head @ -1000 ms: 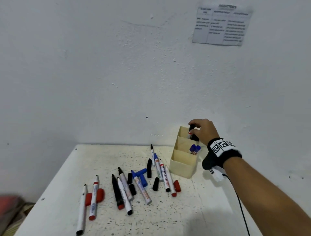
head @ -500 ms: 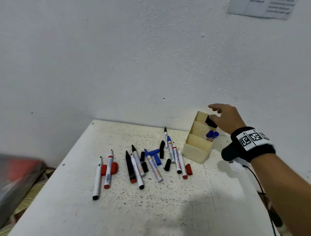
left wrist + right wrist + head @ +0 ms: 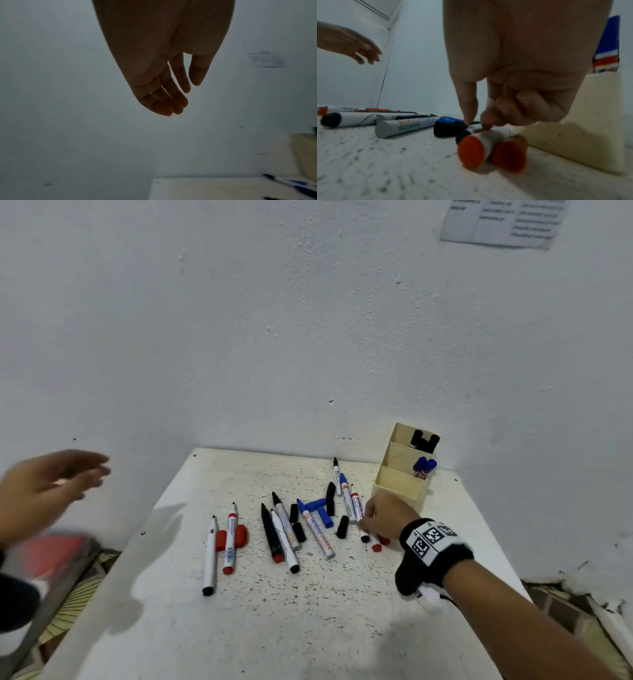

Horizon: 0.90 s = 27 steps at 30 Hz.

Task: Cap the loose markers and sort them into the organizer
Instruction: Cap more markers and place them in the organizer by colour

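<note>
Hovering off the table's (image 3: 239, 628) left edge, the left hand (image 3: 44, 487) was blurred, its fingers straight and loosely together, holding nothing. Uncapped markers (image 3: 284, 535) and loose caps lay scattered mid-table. Further right, the right hand (image 3: 388, 517) reached down with thumb and forefinger pinching a red-ended marker (image 3: 481, 146), a red cap (image 3: 510, 154) just beside it. The organizer (image 3: 399, 491) stood right of that, capped markers upright inside.
</note>
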Motion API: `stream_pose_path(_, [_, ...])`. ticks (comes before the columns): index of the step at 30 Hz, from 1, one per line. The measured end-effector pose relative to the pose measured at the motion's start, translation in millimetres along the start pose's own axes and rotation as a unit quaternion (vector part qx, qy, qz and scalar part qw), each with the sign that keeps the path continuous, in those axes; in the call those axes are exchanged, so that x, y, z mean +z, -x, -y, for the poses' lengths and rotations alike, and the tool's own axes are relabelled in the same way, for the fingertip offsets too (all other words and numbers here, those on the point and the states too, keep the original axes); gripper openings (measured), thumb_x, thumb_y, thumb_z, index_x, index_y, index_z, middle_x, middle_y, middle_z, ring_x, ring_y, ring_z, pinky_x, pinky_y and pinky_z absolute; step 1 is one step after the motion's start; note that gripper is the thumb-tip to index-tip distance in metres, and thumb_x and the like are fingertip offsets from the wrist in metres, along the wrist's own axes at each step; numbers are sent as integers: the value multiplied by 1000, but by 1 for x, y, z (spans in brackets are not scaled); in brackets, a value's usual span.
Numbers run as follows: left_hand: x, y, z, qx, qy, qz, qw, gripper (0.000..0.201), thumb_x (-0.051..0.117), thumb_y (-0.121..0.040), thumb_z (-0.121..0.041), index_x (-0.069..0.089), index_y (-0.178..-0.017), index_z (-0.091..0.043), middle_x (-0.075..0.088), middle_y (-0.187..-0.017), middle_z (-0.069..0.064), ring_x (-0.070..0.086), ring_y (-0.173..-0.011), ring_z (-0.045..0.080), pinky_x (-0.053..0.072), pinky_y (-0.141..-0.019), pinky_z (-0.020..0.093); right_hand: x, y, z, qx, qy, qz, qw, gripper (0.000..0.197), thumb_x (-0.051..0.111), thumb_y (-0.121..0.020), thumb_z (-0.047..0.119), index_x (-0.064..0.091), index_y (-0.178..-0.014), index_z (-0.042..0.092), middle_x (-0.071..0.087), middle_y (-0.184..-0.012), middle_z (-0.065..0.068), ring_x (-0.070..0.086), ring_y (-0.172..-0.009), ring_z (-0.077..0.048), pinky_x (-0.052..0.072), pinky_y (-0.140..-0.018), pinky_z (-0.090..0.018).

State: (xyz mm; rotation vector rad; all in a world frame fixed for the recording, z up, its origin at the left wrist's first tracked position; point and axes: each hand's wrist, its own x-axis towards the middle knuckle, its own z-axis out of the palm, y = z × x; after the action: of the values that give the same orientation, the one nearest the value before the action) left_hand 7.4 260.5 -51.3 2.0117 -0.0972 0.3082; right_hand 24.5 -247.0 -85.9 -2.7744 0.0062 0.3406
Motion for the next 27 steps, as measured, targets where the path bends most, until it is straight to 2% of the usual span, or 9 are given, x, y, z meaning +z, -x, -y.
stream_pose_path(1, [23, -1, -25, 15, -19, -2, 1000, 29, 75, -81, -23, 68, -109, -20, 75, -95, -1, 48, -113, -19, 29, -56, -11, 4, -2, 3, 12, -2, -2, 1000, 26, 66, -85, 38, 65, -79, 13, 71, -80, -5, 66, -69, -20, 56, -68, -31])
stream_pose_path(3, [72, -2, -74, 47, -108, 45, 992, 14, 64, -88, -12, 68, -94, -25, 75, -87, -8, 68, -80, -3, 53, -64, 13, 11, -6, 9, 33, 32, -9, 999, 32, 62, -86, 44, 60, -80, 13, 67, -75, -3, 66, -68, -23, 57, -66, -32])
stream_pose_path(7, [148, -6, -100, 59, -105, 154, 981, 21, 62, -91, -14, 63, -93, -34, 72, -90, -4, 69, -79, 8, 50, -67, 23, 11, -8, 22, 62, 76, -11, 995, 30, 55, -88, 45, 50, -86, 15, 53, -73, 1, 58, -77, -21, 48, -69, -30])
stream_pose_path(11, [205, 6, -107, 24, -66, 207, 976, 13, 60, -92, -15, 65, -104, -19, 70, -91, -3, 67, -79, 8, 50, -69, 25, 4, -3, 29, 57, -30, -77, 995, 31, 59, -84, 38, 46, -67, 17, 51, -66, 0, 53, -65, -21, 44, -63, -28])
stream_pose_path(14, [233, 16, -112, -67, 5, 206, 976, 21, 55, -95, -23, 59, -113, -12, 69, -97, 5, 67, -80, 16, 53, -63, 30, 2, 11, 48, -65, -217, -59, 972, 26, 64, -81, 21, 54, -59, 11, 50, -57, -2, 50, -55, -17, 43, -59, -28])
stream_pose_path(18, [253, 24, -117, -131, 97, 166, 973, 20, 48, -99, -22, 52, -109, -5, 62, -85, 12, 62, -74, 26, 56, -67, 43, 6, 31, 75, -194, -208, 33, 958, 7, 62, -83, 8, 68, -79, 7, 59, -57, 4, 52, -45, 0, 43, -52, -18])
stream_pose_path(21, [247, 27, -115, -130, 125, 144, 973, 14, 45, -99, -12, 52, -107, -2, 56, -66, 13, 58, -57, 26, 52, -58, 34, 0, 16, 65, -135, -148, 8, 980, 20, 64, -81, 4, 68, -100, 8, 65, -76, -2, 63, -65, -9, 53, -62, -23])
stream_pose_path(24, [229, 29, -104, -123, 90, 156, 976, 12, 47, -100, -15, 55, -103, -7, 46, -59, 10, 45, -43, 20, 39, -38, 21, -4, -1, 43, -55, 9, -1, 998, 56, 78, -73, 22, 56, -125, 19, 62, -116, -3, 61, -101, -21, 51, -82, -31])
stream_pose_path(27, [216, 27, -87, -134, 69, 160, 976, 14, 49, -99, -18, 57, -105, -8, 43, -57, 4, 37, -43, 14, 31, -40, 21, 3, -5, 37, -29, 67, 52, 996, 73, 81, -68, 33, 48, -132, 20, 57, -126, -2, 58, -108, -22, 49, -84, -31])
